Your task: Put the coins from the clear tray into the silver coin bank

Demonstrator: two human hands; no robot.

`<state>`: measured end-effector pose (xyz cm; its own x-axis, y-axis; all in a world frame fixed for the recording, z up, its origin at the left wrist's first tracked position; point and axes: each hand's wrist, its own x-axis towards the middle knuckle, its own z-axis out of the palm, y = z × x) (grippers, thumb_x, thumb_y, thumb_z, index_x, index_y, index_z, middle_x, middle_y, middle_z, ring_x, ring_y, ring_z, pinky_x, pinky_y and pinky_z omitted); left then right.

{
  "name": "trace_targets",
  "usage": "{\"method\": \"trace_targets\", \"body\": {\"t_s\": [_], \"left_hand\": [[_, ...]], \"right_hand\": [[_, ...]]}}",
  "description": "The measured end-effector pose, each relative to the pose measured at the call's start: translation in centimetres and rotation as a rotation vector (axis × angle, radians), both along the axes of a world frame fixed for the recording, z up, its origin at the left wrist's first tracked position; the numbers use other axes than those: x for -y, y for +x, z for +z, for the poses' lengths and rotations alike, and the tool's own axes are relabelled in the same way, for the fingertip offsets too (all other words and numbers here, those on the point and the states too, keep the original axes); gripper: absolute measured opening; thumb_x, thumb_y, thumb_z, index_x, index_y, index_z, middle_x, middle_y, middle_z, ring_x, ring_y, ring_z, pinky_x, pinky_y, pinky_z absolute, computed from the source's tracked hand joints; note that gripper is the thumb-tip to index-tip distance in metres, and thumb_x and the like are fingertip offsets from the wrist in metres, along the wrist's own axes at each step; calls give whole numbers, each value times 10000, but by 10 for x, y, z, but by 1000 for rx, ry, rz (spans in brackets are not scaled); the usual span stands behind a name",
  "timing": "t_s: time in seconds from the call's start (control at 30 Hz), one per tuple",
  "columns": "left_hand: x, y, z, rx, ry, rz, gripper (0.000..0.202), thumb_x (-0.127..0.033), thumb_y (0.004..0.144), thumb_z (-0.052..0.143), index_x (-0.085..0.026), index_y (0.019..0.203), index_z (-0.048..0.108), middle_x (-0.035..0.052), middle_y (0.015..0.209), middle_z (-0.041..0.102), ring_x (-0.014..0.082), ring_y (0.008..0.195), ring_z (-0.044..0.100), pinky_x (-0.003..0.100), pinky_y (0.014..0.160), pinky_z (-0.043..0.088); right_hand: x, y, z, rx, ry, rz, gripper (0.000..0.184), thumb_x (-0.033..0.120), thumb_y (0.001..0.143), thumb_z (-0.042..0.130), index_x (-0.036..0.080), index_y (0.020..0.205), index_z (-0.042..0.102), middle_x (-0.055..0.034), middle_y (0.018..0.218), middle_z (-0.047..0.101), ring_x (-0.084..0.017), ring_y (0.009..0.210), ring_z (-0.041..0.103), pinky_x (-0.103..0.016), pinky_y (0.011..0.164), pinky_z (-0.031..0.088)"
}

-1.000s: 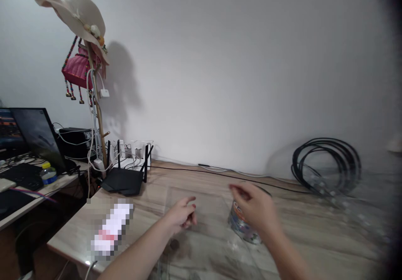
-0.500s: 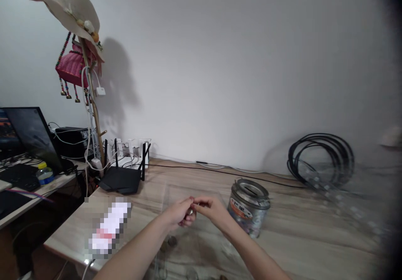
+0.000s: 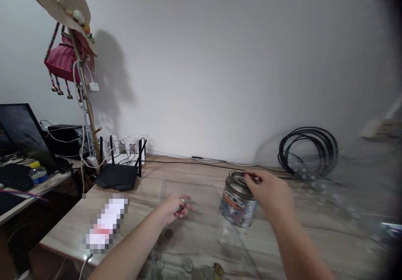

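Observation:
My right hand [image 3: 271,191] is over the top of a round metal tin [image 3: 238,206] with an orange label and a slot in its lid. Its thumb and fingers are pinched together at the lid's right side, and what they hold is hidden. Above a clear plastic sheet or tray [image 3: 201,213], my left hand [image 3: 176,208] has its lower fingers curled around coins, of which only a small silvery glint shows. Its index finger and thumb point toward the tin. Several loose coins [image 3: 188,265] lie near the bottom edge, one of them a brassy coin [image 3: 218,269]; darker coins [image 3: 168,232] lie below my left wrist.
A phone with a blurred screen [image 3: 106,223] lies at the left table edge. Behind it stands a black router [image 3: 117,177] with upright antennas. A coil of black cable [image 3: 307,150] leans on the wall at the right, with clear plastic [image 3: 333,196] before it.
My right hand has left my left hand and moved right, up to the tin's lid. My left hand stays over the clear plastic, its index finger now stretched out. The view has shifted slightly right.

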<state>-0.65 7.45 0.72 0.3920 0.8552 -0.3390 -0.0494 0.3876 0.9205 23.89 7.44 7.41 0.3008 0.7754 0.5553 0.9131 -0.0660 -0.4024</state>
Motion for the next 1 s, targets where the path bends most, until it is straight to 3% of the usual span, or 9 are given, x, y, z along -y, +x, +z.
{"method": "trace_targets", "body": {"t_s": [0.1,0.23,0.33,0.43,0.5,0.6,0.73,0.87,1.0], "left_hand": [[0,0,1,28,-19,-1,534,-86,619,415,-77,1149,349,75,702,588,22,387,354,159,376,103],[-2,-2,1,111,-82,10,406,-154,699,395,-86,1098,417,105,763,602,24,398,378,141,350,124],[-5,-6,2,245,-202,-21,359,-279,777,359,-70,1055,449,136,829,594,45,461,461,129,363,239],[-7,-8,3,404,-266,-77,437,-357,819,271,-26,1059,424,193,911,564,144,687,572,182,505,398],[-8,-9,3,457,-278,-91,488,-404,824,233,-15,1064,406,208,929,548,205,811,570,240,600,434],[-9,-8,-1,461,-285,-130,567,-506,806,206,-38,1048,417,160,851,558,198,766,571,296,664,445],[-12,-8,-8,398,-297,-195,623,-578,776,180,-68,994,464,72,673,548,137,571,546,261,561,451],[-14,-8,-9,400,-309,-249,575,-568,773,233,-89,958,493,84,660,568,179,620,585,204,442,402],[-12,-9,-4,418,-251,-101,465,-435,811,280,-63,984,498,141,777,607,178,677,600,179,462,405]], "right_hand": [[-9,23,-4,-10,-177,1,289,364,680,441,206,794,655,-70,824,641,-218,722,546,-281,543,354],[-15,30,-11,16,-195,65,250,350,663,462,213,707,666,-59,829,637,-201,701,540,-279,546,358],[-9,17,-9,104,-1,65,276,351,688,441,201,748,665,-76,808,620,-206,710,527,-302,589,371],[1,-16,-8,147,250,123,304,327,742,396,181,854,639,-84,813,603,-207,783,509,-316,682,372],[7,-45,-14,113,197,364,279,306,760,390,191,840,632,-65,807,605,-174,770,515,-280,689,375],[11,-84,-31,111,-107,756,246,305,759,410,224,853,623,-31,811,607,-128,675,519,-232,615,365],[11,-107,-50,123,-347,968,183,244,726,447,211,776,619,-7,699,604,-109,609,502,-206,547,319],[13,-105,-46,140,-296,913,183,255,738,435,215,753,613,-4,683,610,-114,608,506,-210,540,311],[14,-79,-26,163,48,614,239,288,776,389,214,792,615,-33,789,625,-151,753,524,-248,652,345]]}}
